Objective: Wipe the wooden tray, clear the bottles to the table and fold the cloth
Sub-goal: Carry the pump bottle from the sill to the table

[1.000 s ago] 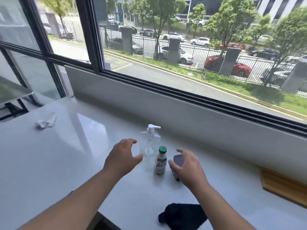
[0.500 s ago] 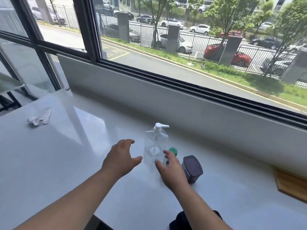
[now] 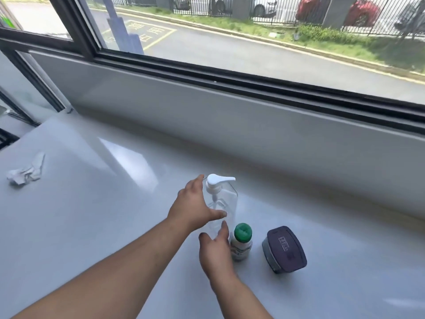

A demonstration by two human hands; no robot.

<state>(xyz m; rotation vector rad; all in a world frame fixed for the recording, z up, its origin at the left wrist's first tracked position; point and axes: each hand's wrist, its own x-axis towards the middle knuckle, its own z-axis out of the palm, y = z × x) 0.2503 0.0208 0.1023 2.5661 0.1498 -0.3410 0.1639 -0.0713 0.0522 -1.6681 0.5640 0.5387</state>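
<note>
Both hands are now at the pump bottle (image 3: 224,203), where a second ago they hung open short of the group. The left hand (image 3: 194,203) is spread across the bottle's left side, thumb reaching over the clear front, fingers (image 3: 197,184) up by the white pump head; it touches or nearly touches the plastic, but a closed grip cannot be confirmed. The right hand (image 3: 216,249) has left the dark jar (image 3: 284,249), which it had been setting down a second ago, and passed the green-capped bottle (image 3: 241,242), which it had reached half a second ago. It now lies open at the foot of the pump bottle, fingertips pointing at its base and clamped on nothing.

Outward from there, the green-capped bottle stands upright just right of the right hand, and the jar sits free beside it, tilted toward the camera. All three rest on the white table (image 3: 92,226) under the window. A crumpled white scrap (image 3: 25,174) lies well apart at far left.

Neither tray nor cloth is in view now; the head has turned left, and both have dropped out of frame. With three containers standing on the table, the clearing step looks done or nearly so, and the hands seem to be straightening the pump bottle. Folding the cloth appears to remain.
</note>
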